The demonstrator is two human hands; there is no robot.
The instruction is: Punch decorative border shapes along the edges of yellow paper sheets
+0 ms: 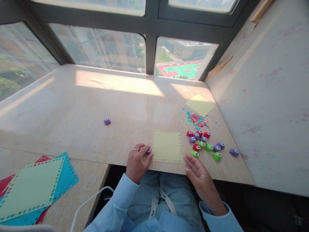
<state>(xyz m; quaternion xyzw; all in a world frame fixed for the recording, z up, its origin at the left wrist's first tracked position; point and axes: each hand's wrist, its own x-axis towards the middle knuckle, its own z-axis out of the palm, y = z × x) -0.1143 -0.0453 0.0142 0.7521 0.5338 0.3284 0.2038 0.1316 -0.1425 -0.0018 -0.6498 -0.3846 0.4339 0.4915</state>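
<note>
A pale yellow paper square [167, 146] with punched holes along its edges lies at the table's near edge. My left hand [137, 160], a ring on one finger, is closed on a small purple craft punch [148, 150] at the paper's lower left corner. To the right of the paper, my right hand [198, 169] rests open at the table edge, fingers stretched out and empty, just below a green punch [194, 154].
Several red, purple and green punches [207, 143] cluster right of the paper. Beyond them lie red and blue paper confetti [196, 119] and a plain yellow sheet [200, 105]. A lone purple punch [107, 121] sits mid-table. Punched sheets [33, 185] are stacked at the left.
</note>
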